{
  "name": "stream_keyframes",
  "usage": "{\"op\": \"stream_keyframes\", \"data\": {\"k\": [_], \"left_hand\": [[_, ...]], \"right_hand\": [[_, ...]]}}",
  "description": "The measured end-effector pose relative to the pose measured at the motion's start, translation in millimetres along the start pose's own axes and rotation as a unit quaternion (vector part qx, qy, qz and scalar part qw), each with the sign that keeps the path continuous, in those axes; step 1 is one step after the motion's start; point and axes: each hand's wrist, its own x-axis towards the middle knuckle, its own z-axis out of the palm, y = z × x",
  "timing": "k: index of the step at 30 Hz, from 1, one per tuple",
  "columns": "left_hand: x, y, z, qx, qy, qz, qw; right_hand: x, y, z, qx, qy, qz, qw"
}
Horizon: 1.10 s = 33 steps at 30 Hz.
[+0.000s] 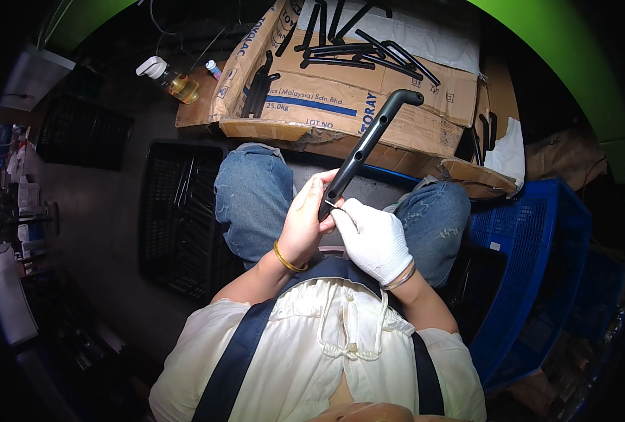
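- Head view: a seated person looks down at their own lap, knees in blue jeans point(252, 200), with both hands raised just above the thighs.
- The bare left hand point(304, 224), a gold bangle on its wrist, has its fingers point(317, 188) wrapped round the lower end of a long black plastic handle point(368, 141).
- The handle runs up and to the right from the hands, has holes along its length, and bends into a short hook at its far end, over the edge of the cardboard.
- The right hand point(372, 239) wears a white glove; its fingers are pinched narrow on a thin metal tool point(332, 205), whose tip touches the handle just beside the left thumb.
- Flattened cardboard boxes point(340, 98) lie beyond the knees with more black handles point(358, 50) spread on them.
- A black crate point(179, 211) stands on the floor to the left, a blue crate point(530, 253) to the right.
- A small bottle of yellow liquid point(179, 84) sits near the cardboard's left edge.
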Motion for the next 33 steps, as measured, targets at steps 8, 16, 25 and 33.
{"op": "stream_keyframes", "data": {"k": [8, 16, 25, 33], "left_hand": [[-4, -7, 6, 0.199, 0.026, 0.137, 0.97], [-15, -22, 3, 0.325, 0.017, 0.129, 0.937], [-5, -2, 2, 0.133, -0.047, -0.056, 0.988], [-4, -10, 1, 0.121, -0.063, 0.027, 0.99]], "right_hand": [[7, 17, 20, 0.258, 0.165, 0.079, 0.949], [18, 22, -4, 0.547, 0.04, 0.216, 0.808], [3, 21, -11, 0.277, 0.086, 0.097, 0.952], [-10, 4, -16, 0.027, 0.053, 0.028, 0.998]]}}
